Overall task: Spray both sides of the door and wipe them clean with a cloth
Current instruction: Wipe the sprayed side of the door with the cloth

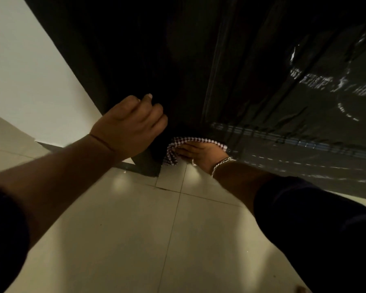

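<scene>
A dark, glossy door [273, 85] fills the upper right, its face streaked with wet spray marks. Low on the door, close to the floor, my right hand [199, 154] presses a red-and-white checked cloth [173, 153] flat against its face near the edge. My left hand [131, 125] is higher up, fingers curled round the door's edge. No spray bottle is in view.
A white wall [30, 77] stands to the left of the dark door frame [114, 60]. Pale floor tiles [135, 229] with thin grout lines spread below. A dark threshold strip [144, 170] runs along the floor under the door.
</scene>
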